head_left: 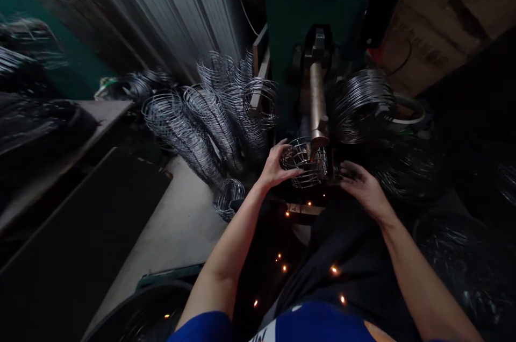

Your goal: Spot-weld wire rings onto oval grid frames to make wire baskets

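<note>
A small round wire cage sits beneath the tip of a brass-coloured welding electrode arm, with a faint red glow at the contact point. My left hand grips the cage's left side, thumb along its lower front and fingers around the back. To the right of the cage, my right hand has its fingers stretched towards a dark fixture; whether the fingertips touch it is hard to see. Orange sparks fall over my dark trousers and the space below.
Tall nested stacks of wire cages lean left of the machine. A bundle of wire rings hangs at its right. Cardboard boxes stand back right. A dark board and a round black container are at left.
</note>
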Demonstrator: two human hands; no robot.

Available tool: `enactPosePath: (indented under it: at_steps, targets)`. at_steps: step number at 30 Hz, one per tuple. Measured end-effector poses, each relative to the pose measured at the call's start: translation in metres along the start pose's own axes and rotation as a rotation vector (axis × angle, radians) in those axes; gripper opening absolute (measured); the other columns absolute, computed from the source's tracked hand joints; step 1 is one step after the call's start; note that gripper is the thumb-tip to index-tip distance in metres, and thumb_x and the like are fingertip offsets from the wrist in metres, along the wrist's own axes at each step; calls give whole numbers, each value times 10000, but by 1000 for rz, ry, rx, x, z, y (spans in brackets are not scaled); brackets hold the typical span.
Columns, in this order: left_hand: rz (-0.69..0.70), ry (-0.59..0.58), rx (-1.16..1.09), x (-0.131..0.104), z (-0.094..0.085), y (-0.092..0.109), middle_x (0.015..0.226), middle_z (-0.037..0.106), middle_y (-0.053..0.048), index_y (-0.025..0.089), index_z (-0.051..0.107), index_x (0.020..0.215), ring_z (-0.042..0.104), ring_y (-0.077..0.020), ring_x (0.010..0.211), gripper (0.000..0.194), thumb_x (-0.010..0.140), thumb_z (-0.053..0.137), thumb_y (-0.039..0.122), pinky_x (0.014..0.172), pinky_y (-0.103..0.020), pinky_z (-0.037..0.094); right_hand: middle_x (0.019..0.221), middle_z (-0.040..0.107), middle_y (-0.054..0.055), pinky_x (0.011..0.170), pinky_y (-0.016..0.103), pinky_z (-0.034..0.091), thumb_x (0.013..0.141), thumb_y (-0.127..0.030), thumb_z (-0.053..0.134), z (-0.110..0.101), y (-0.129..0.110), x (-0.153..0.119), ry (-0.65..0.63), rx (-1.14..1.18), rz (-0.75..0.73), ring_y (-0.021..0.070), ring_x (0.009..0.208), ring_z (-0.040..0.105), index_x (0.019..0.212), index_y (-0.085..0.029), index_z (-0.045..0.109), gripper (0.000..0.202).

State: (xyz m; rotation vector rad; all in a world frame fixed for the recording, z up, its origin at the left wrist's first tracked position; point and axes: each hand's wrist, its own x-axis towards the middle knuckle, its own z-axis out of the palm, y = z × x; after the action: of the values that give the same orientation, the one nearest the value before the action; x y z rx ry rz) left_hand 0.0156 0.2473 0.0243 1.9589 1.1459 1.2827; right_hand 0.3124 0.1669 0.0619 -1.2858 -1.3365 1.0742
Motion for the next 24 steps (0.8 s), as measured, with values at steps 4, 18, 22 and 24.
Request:
enactPosePath:
  at_steps: [4,18,22,24]
  targets:
    - [-258,-15,-166,-39,9,-28,1401,544,-165,225,451,1281,558,-325,1314,885,590,929,504,1054,-483,506,1150,743,143,869,382,607,798,-556,784,-45,29,-46,58,-32,190,256,1010,736,1080,-185,726,470]
    - [-304,-37,-237,-63,6,-22,1371,571,-107,249,458,1117,597,-272,1270,620,679,855,434,1062,-463,519,708,702,2,658,334,550,850,-441,639,-43,45,-105,85,-371,173,187,590,656,1100,-226,577,336]
    - [-152,-148,-74,-70,-12,6,1402,582,-99,236,563,1073,570,-299,1288,490,700,839,393,1092,-496,483,675,697,20,411,211,397,707,-571,778,-23,39,-93,106,52,343,106,449,535,810,-206,540,448]
    - [-51,-174,72,-64,-15,22,1355,618,-92,232,613,1062,569,-312,1245,461,688,841,377,1068,-510,483,649,684,10,379,172,338,678,-557,818,-11,34,-84,74,161,391,73,426,492,775,-193,539,470]
